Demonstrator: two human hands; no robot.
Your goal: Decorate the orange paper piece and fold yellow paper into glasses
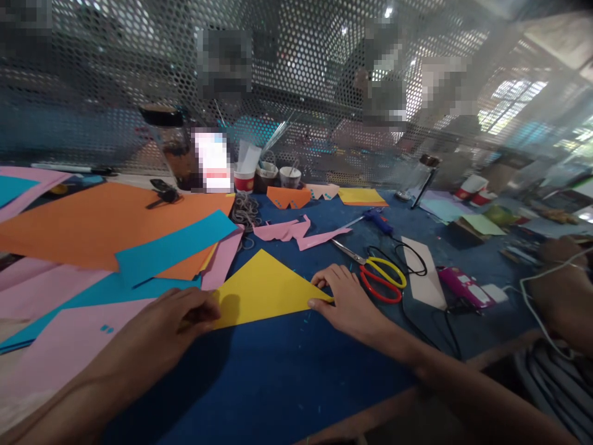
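A yellow sheet of paper (262, 287), folded into a triangle, lies on the blue tabletop (278, 383) with its peak pointing away from me. My left hand (189, 312) is closed at the triangle's left corner, its fingertips partly hidden. At the right corner, my right hand (340, 296) pinches the paper between thumb and fingers. Scissors with red and yellow handles (382, 278) rest just beyond my right hand. Pink paper cut-offs (290, 232) are behind the triangle.
Orange sheets (92, 222), a blue strip (176, 244) and pink sheets (69, 346) spread at left. Paper cups (244, 180) and a lit phone (213, 161) stand along the perforated screen. A blue glue gun (377, 219) trails its cord at right, near another person's hand (563, 266).
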